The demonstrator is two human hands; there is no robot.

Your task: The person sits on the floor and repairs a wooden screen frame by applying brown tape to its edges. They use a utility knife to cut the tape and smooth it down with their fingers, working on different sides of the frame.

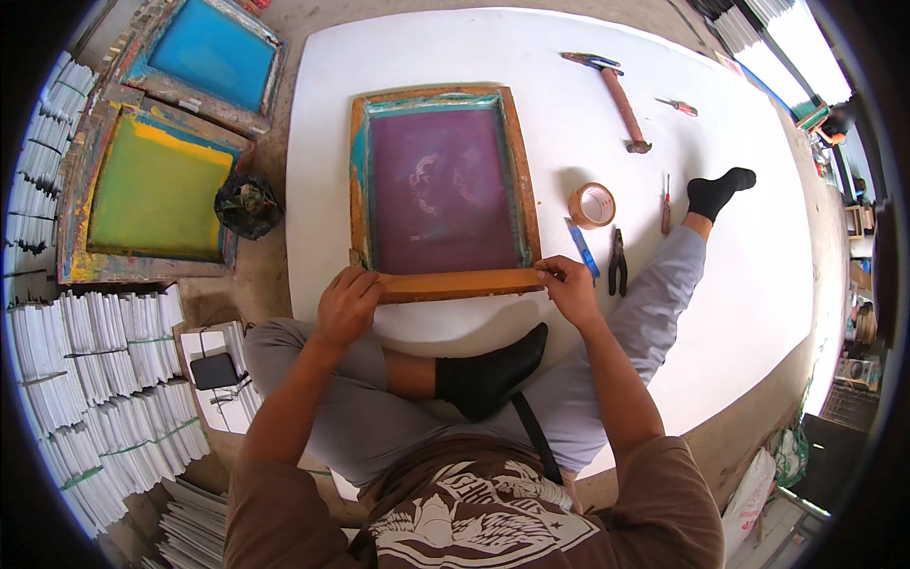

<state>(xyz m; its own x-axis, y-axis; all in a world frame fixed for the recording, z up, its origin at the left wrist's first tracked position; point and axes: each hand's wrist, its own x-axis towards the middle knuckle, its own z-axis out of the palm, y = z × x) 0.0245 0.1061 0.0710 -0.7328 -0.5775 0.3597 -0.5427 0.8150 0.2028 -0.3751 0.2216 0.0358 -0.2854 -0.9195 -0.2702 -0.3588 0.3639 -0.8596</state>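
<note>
Crossed legs in grey trousers and a black sock (pixel 488 375) sit closest to the lens, on the edge of the white board (pixel 758 284). Just beyond, both hands clamp a wooden squeegee (pixel 462 284) lying along the near rail of the purple-mesh screen frame (pixel 442 185): left hand (pixel 347 305) curled over its left end, right hand (pixel 569 288) pinching its right end, fingers closed on the wood. Judgement: the blade is at one end of a stroke, so even pressure from both hands, blade square to the frame and a steady angle matter; frame is unclamped, so it could skid on the board. Right of the frame: blue cutter (pixel 583 249), pliers (pixel 617 261), tape roll (pixel 591 205), then a hammer (pixel 616 97) and small screwdrivers farther out. Left side: stacked white sheets (pixel 104 379), a dark bag (pixel 246 205), then a yellow-green screen (pixel 156 190) and a blue screen (pixel 210 55) farthest.
</note>
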